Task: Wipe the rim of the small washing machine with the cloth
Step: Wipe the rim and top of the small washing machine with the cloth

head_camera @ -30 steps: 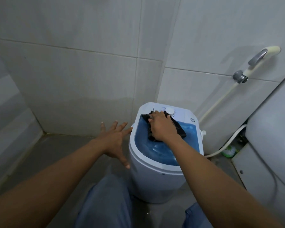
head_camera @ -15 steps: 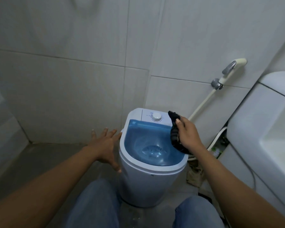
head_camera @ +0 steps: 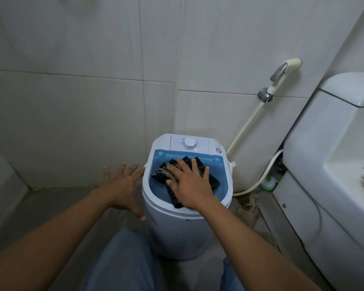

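A small white washing machine stands on the floor in the tiled corner, with a blue translucent lid and a white dial at its back. A dark cloth lies spread on the blue lid. My right hand lies flat on the cloth with fingers spread, pressing it onto the lid near the front rim. My left hand hovers open with fingers apart just left of the machine, its fingertips close to the left rim; whether it touches is unclear.
A white toilet and cistern fill the right side. A bidet sprayer hangs on the wall with its hose running down behind the machine. A crumpled rag lies on the floor at the right. My knees in jeans are below.
Half a second ago my right hand held the cloth bunched up above the machine's right rim; now it presses the cloth flat on the blue lid. My left hand stays beside the machine.
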The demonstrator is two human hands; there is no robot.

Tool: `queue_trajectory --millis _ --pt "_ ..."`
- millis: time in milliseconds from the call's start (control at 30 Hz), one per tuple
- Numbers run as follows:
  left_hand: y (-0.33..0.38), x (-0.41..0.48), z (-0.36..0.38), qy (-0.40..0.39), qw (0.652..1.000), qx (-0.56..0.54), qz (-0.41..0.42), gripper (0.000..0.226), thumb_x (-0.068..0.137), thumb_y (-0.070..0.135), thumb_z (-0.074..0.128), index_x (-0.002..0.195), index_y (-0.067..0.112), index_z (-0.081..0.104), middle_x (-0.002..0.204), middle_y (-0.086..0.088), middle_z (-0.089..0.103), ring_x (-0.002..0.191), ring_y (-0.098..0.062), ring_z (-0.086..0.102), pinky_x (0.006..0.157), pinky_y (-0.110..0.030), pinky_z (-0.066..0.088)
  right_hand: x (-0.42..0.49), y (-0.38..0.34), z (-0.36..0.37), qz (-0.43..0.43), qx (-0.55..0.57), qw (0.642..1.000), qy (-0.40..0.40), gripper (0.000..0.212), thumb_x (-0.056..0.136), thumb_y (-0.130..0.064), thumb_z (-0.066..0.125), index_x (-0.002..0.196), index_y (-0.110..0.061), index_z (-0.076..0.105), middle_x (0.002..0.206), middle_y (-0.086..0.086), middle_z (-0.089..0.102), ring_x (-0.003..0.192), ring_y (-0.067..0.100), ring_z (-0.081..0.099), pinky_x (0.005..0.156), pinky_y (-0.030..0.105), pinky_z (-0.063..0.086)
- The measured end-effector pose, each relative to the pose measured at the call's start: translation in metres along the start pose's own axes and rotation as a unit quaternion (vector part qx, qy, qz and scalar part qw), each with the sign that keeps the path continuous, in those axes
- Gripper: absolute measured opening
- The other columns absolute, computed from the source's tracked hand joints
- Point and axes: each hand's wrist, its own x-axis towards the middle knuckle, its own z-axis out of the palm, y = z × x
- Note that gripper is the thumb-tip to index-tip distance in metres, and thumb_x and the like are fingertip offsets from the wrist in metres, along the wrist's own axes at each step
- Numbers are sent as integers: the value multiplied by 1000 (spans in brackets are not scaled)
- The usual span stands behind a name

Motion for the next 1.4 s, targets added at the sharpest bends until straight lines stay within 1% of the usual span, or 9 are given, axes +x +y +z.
queue_trajectory --millis 200,333,533,700,867,1033,1100,1233,1400 --pt "2 -1 -3 -4 1000 16 -4 160 28 89 73 153 41 -16 167 -1 -9 152 -32 -14 112 -74 -6 7 35 -10 83 37 996 19 48 103 -48 32 150 -42 27 164 -6 15 150 37 4 114 69 2" --pt "4 -3 -6 -5 1000 18 -6 158 30 88 73 153 42 -15 168 -1 -7 152 -33 -14 112 -74 -5 11 69 -14 126 55 988 71 44 103 -40 38 147 -35 38 160 -1 28 145 37 21 114 61 21" --pt "8 -6 -7 0 1000 8 -13 155 35 83 77 154 41 -14 168 -1 -6 152 -33 -12 112 -75 -4 17 118 -32 152 173 961 151 31 97 -25 50 126 -28 61 124 9 62 105 31 61 85 33 47" --pt "8 -4 -3 10 1000 10 -13 154 37 82 77 154 40 -15 168 -1 -6 152 -33 -12 113 -74 -5 48 72 -53 11 145 957 250 44 100 -18 50 143 -21 48 152 8 40 131 29 46 109 35 36" --pt "5 -3 0 11 1000 12 -12 154 37 82 77 154 40 -15 168 -1 -5 152 -33 -11 112 -74 -4 98 5 -21 -126 23 987 92 43 101 -22 48 144 -23 46 153 10 37 133 39 40 109 51 36" --pt "4 0 3 19 1000 12 -7 153 38 81 78 153 41 -15 168 0 -2 153 -32 -10 111 -76 -3 117 -15 -11 -43 3 998 37 65 93 -69 16 136 -38 54 148 -4 45 145 36 20 113 68 4" --pt "3 2 4 22 1000 18 -2 154 39 82 77 153 39 -17 167 0 -2 153 -32 -10 111 -76 -4 126 -21 -15 -46 -6 999 28 65 94 -68 18 136 -35 55 152 -2 42 150 33 10 111 69 -5" --pt "5 4 3 18 999 27 9 153 41 84 75 153 36 -18 167 1 -5 152 -31 -13 111 -74 -6 133 -21 -1 -107 -28 994 -8 54 101 -55 25 145 -29 42 159 1 29 150 28 10 115 64 3" --pt "8 2 -3 13 999 42 3 154 42 82 76 154 33 -17 167 0 -7 152 -31 -15 113 -73 -7 153 -17 -8 -65 -90 994 -5 47 100 -36 40 142 -16 42 152 13 32 144 36 19 115 60 18"
